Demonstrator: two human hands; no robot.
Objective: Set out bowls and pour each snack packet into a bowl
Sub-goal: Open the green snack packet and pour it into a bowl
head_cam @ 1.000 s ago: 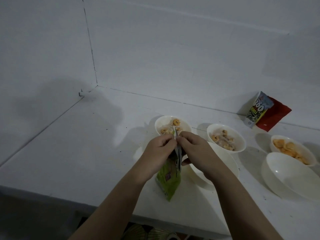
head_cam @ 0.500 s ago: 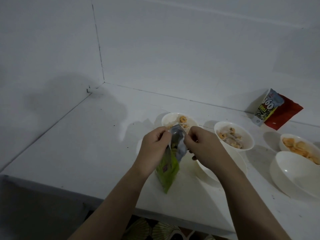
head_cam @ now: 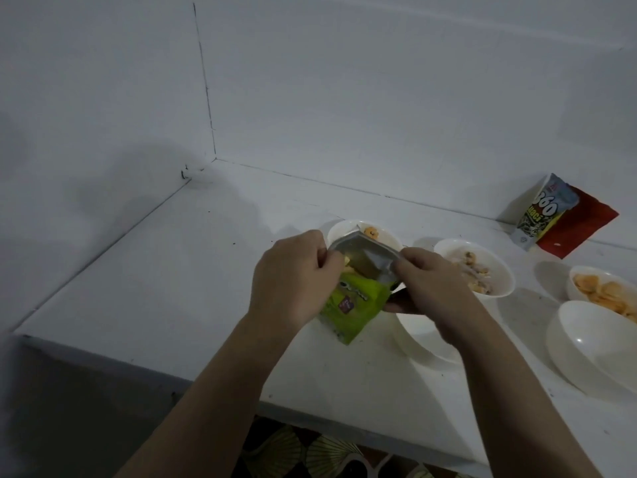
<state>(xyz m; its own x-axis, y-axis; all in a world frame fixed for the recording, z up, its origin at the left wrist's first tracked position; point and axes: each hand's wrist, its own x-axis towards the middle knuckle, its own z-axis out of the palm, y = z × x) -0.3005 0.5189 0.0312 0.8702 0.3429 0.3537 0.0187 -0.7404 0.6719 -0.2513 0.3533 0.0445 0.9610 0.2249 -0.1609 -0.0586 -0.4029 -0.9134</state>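
Where both hands [head_cam: 293, 281] [head_cam: 431, 288] pinch the green packet [head_cam: 351, 305], its contents blur.

The left hand [head_cam: 293, 276] and right hand [head_cam: 436, 288] cover the side edges of the green foil snack packet [head_cam: 351, 305], whose print is too blurred to read. The right forearm hides much of the empty white bowl [head_cam: 418, 334] beneath it. The packet's opened silver mouth masks most of the far white bowl [head_cam: 386, 232]. The picture's right edge cuts off the white bowl of orange crackers [head_cam: 606, 291] and the large empty white bowl [head_cam: 596, 343].
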